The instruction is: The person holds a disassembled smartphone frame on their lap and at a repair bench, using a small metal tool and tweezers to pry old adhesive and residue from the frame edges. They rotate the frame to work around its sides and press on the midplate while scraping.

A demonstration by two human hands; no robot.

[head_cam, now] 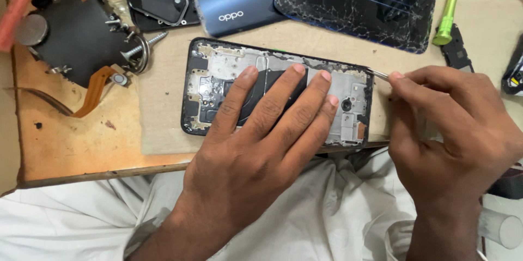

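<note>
My left hand (256, 130) lies flat, fingers spread, pinning the opened phone (218, 76) to the worktop (71, 141) near its front edge, while my right hand (457, 130) pinches thin tweezers (379, 74) at the phone's corner, best worked gently, tip kept shallow.

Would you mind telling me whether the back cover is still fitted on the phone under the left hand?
No: the phone under the left hand lies open, its bare inner frame and parts showing.

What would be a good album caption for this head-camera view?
Left hand pins an opened black phone frame flat while right hand pokes a thin metal tool at its edge.
</note>
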